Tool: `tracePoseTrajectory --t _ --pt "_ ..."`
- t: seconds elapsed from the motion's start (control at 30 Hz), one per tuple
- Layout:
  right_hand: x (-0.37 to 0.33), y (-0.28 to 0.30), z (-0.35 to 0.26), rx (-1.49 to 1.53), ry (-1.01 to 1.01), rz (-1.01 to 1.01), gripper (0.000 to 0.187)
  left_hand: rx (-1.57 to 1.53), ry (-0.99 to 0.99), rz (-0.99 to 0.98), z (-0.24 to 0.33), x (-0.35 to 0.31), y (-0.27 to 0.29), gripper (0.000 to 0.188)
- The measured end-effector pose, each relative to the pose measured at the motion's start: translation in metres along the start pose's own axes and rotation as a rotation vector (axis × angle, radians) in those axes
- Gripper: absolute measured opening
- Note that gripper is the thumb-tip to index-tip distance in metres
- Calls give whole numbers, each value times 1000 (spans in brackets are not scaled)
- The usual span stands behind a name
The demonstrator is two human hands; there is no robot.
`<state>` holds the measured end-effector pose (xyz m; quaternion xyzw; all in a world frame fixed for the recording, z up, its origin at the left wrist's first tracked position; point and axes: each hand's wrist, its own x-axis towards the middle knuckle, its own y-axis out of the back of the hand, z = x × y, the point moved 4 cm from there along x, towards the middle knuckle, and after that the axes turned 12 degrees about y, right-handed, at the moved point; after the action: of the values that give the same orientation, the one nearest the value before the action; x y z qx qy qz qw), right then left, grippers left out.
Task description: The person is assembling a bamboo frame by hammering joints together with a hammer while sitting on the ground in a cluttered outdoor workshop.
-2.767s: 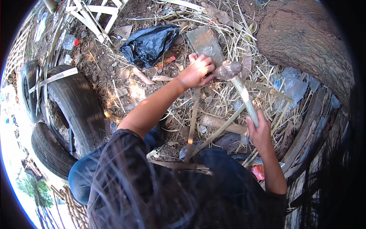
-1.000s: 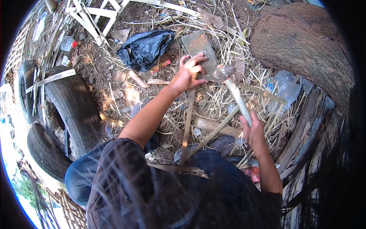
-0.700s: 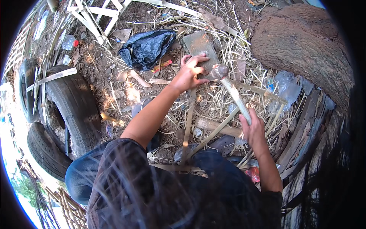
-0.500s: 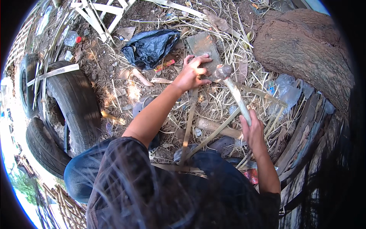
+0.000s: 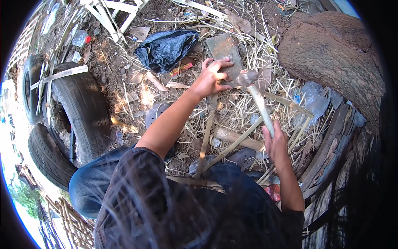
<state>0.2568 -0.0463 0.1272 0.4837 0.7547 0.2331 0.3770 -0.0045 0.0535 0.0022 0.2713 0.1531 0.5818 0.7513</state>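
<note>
My right hand (image 5: 277, 143) is wrapped round the pale wooden handle of a hammer (image 5: 261, 108). Its dark head hovers over or rests on the lower end of a flat grey slab (image 5: 225, 49); the gap cannot be judged. Just left of the head, my left hand (image 5: 210, 79) lies across the slab with bent fingers. Its thumb and forefinger come close together at the hammer head, and what they pinch is hidden. A thin bamboo strip (image 5: 207, 128) runs from under this hand toward my knees. Another strip (image 5: 290, 103) extends right from beneath the hammer.
A black plastic bag (image 5: 166, 50) lies left of the slab. Old tyres (image 5: 85, 112) stand at the left, and a thick tree trunk (image 5: 327, 50) fills the upper right. Fibre shavings (image 5: 244, 108) litter the ground. Joined pale strips (image 5: 118, 18) lie at the top.
The hammer head has shifted slightly right and looks a little larger, away from the left fingers. My left hand keeps its place on the slab. The whole view has moved slightly.
</note>
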Motion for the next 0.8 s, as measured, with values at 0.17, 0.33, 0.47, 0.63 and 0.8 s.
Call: tracePoseTrajectory --t 0.17,0.33,0.47,0.63,0.8 --pt "-7 -3 -7 96 85 88 21 8 8 -14 -2 -2 0 29" --pt "-1 -4 -3 120 55 21 20 20 11 -15 -4 0 1 30" --pt "-7 -2 -2 143 -12 59 20 17 -4 7 -2 1 0 31" --pt "-3 -3 -7 95 55 23 20 29 24 -41 -2 -3 0 31" --pt "0 -2 -3 75 4 48 19 39 -7 1 -5 0 1 31"
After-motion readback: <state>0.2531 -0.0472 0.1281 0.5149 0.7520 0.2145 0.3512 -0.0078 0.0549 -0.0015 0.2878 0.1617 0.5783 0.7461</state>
